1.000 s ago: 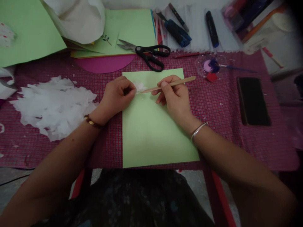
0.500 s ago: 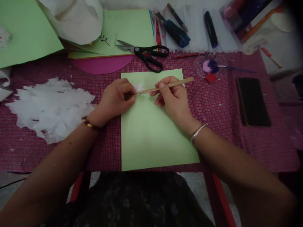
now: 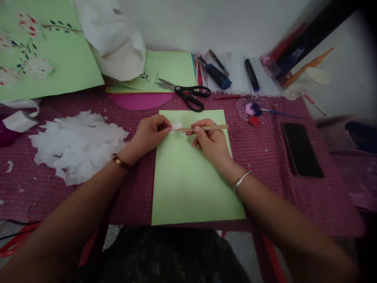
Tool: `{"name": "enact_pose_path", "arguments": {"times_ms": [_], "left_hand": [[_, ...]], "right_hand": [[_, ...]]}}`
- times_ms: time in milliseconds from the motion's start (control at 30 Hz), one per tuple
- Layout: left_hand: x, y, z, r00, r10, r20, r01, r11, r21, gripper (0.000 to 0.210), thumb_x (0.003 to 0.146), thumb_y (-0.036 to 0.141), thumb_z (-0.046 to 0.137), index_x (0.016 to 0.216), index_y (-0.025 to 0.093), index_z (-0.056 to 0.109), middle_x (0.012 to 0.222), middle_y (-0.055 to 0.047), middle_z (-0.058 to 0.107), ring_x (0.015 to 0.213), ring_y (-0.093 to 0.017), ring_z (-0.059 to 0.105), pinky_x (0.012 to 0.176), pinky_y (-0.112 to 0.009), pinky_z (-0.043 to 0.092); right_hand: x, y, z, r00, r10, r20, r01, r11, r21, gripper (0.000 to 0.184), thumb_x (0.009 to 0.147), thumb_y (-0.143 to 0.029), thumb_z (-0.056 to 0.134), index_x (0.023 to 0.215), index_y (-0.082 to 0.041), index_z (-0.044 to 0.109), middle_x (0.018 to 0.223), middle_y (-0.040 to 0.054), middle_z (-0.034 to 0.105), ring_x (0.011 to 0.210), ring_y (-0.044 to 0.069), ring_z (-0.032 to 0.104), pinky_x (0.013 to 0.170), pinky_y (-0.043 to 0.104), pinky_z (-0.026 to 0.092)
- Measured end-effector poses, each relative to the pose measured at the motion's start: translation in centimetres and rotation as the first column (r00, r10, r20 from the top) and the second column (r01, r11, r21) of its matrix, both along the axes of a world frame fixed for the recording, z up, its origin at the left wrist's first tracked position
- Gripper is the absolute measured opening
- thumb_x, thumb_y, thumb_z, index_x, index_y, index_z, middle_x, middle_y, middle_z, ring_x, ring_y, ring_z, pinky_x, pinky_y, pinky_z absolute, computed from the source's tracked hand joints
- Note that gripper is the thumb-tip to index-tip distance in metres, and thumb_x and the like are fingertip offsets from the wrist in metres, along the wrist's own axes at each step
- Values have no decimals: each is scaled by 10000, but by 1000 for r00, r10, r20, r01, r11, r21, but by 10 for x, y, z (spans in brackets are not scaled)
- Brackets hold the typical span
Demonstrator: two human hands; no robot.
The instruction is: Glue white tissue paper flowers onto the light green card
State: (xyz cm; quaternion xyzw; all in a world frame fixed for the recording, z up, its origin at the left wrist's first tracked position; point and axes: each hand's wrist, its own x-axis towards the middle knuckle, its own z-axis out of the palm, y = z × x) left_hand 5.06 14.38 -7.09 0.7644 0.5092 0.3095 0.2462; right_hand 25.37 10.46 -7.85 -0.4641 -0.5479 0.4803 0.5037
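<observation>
A sheet of light green paper (image 3: 197,184) lies upright in front of me, with a small tuft of white tissue paper (image 3: 177,125) near its top left. My left hand (image 3: 153,133) is closed in a pinch at the tuft's left side, a bit of white tissue showing at its fingertips. A flat wooden stick (image 3: 216,127) is gripped in my right hand (image 3: 210,139) like a pen. Its tip points left and meets the tuft close to my left fingertips; whether it presses on the paper I cannot tell.
A heap of white tissue pieces (image 3: 76,145) lies left. Black-handled scissors (image 3: 188,94) sit beyond the sheet. To the right are a paint palette (image 3: 250,110) with a brush and a phone (image 3: 302,149). A green sheet with flowers (image 3: 59,59) stands back left.
The camera view has tilted up, so the tabletop things appear lower. The stick now lies more level, its tip still beside my left fingertips at the white tuft.
</observation>
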Motion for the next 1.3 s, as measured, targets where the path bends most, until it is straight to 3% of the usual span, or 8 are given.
{"name": "enact_pose_path", "arguments": {"times_ms": [233, 400, 633, 800, 967, 1133, 1300], "left_hand": [[-6, -3, 0, 995, -91, 26, 92, 995, -35, 204, 709, 138, 579, 907, 173, 615, 787, -4, 626, 640, -111, 536, 595, -241, 452], [-3, -2, -4, 994, -100, -44, 103, 992, 67, 94, 755, 136, 559, 821, 170, 618, 779, -9, 582, 680, -120, 541, 631, -258, 446], [-1, 1, -5, 998, -50, -40, 53, 996, 69, 89, 800, 151, 550, 739, 173, 610, 730, -5, 587, 668, -125, 543, 619, -262, 401], [-2, 1, -8, 997, -51, -54, 56, 994, 91, 84, 805, 149, 561, 738, 178, 603, 735, -6, 584, 682, -135, 549, 630, -269, 401], [-3, 2, -8, 994, -45, -96, 54, 994, 93, 89, 791, 126, 563, 734, 183, 599, 706, 1, 573, 661, -141, 549, 613, -269, 398], [-7, 4, -11, 996, -82, -35, 85, 992, 89, 106, 774, 97, 538, 756, 174, 607, 750, -14, 588, 677, -136, 553, 611, -257, 407], [-7, 5, -15, 993, -109, -42, 113, 988, 109, 250, 684, -2, 481, 802, 165, 625, 759, -19, 601, 659, -131, 545, 600, -253, 431]], "right_hand": [[1, -1, 4, 997, -37, -63, 36, 999, -27, 181, 908, -379, 577, 897, -198, 563, 766, -4, 704, 475, 66, 568, 428, 218, 384], [6, -3, 6, 986, -108, -126, 102, 993, -53, 208, 913, -414, 555, 880, -210, 534, 734, -16, 695, 470, 68, 566, 403, 211, 358], [7, -5, 6, 997, -79, -19, 77, 996, -51, 197, 909, -392, 556, 859, -203, 536, 723, -15, 679, 474, 65, 556, 427, 208, 380], [6, -4, 6, 991, -135, -18, 133, 989, -67, 244, 896, -441, 559, 873, -201, 520, 737, -11, 679, 446, 68, 550, 375, 192, 360], [6, -2, 6, 984, -168, -61, 161, 982, -96, 285, 873, -483, 572, 877, -203, 520, 732, -9, 680, 422, 73, 546, 342, 186, 355], [11, -1, 2, 960, -232, -159, 215, 970, -116, 286, 852, -475, 595, 888, -198, 532, 736, -9, 677, 419, 73, 540, 340, 185, 364], [16, -8, 5, 959, -215, -185, 199, 975, -101, 285, 854, -474, 594, 890, -194, 561, 724, 1, 679, 431, 78, 534, 368, 196, 369]]}}
